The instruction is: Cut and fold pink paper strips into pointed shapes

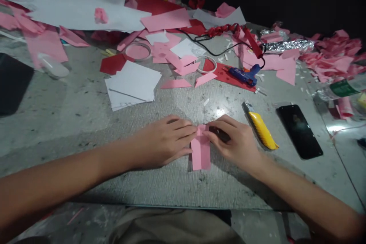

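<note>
A small pink paper strip (pixel 201 154) lies near the front of the table, with a lengthwise crease down its middle and a fold at its far end. My left hand (pixel 174 139) grips its far left edge, fingers together. On the opposite side, my right hand (pixel 228 135) pinches the far right corner between thumb and fingers. The fingertips partly hide the folded end. Right of my right hand lies a yellow box cutter (pixel 263 130), and beyond it a black phone (pixel 299 131).
White paper sheets (pixel 133 85) lie ahead on the left. Folded pink pieces (pixel 175 83), a tape roll (pixel 138 51) and a blue glue gun (pixel 244 75) sit further back. Pink scraps (pixel 333 55) heap up at the far right, near a plastic bottle (pixel 343 87). A dark object (pixel 13 84) is at left.
</note>
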`<state>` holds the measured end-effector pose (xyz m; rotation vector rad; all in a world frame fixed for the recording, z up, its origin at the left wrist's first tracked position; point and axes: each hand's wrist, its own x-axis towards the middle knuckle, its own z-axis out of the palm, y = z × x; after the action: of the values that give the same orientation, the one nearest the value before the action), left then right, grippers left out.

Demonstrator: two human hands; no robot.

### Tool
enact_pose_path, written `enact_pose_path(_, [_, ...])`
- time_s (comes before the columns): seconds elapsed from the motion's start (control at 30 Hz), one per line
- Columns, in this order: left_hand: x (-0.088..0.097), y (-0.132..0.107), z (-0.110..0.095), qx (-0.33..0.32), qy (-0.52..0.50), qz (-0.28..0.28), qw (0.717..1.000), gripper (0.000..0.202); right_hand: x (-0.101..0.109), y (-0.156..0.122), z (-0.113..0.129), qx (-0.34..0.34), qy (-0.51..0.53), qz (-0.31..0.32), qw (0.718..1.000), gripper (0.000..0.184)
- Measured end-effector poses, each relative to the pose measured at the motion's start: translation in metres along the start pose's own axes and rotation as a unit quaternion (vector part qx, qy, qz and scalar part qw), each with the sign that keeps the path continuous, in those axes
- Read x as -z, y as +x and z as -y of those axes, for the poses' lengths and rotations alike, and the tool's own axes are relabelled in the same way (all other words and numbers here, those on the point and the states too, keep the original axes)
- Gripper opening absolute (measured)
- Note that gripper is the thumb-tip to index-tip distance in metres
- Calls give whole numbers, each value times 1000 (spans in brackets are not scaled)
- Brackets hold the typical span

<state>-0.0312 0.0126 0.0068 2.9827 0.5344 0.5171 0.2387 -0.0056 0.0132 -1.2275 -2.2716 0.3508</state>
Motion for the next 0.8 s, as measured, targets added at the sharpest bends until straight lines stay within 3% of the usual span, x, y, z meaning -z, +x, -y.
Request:
enact_pose_path(0.23, [0, 1, 0, 6, 5, 3, 1000, 38, 3, 5, 2, 28, 78, 12, 997, 12])
enact_pose_path(0.37, [-1, -1, 0, -3, 13, 8, 1000, 36, 3, 3, 1, 80, 52, 13, 995, 20])
enact_pose_path(0.53, [-4, -1, 1, -4, 20, 7, 1000, 43, 3, 0, 2, 148, -11, 57, 987, 22])
enact_pose_path(0.8, [-2, -2, 1, -6, 29, 8, 1000, 47, 4, -1, 1, 179, 6, 71, 981, 27])
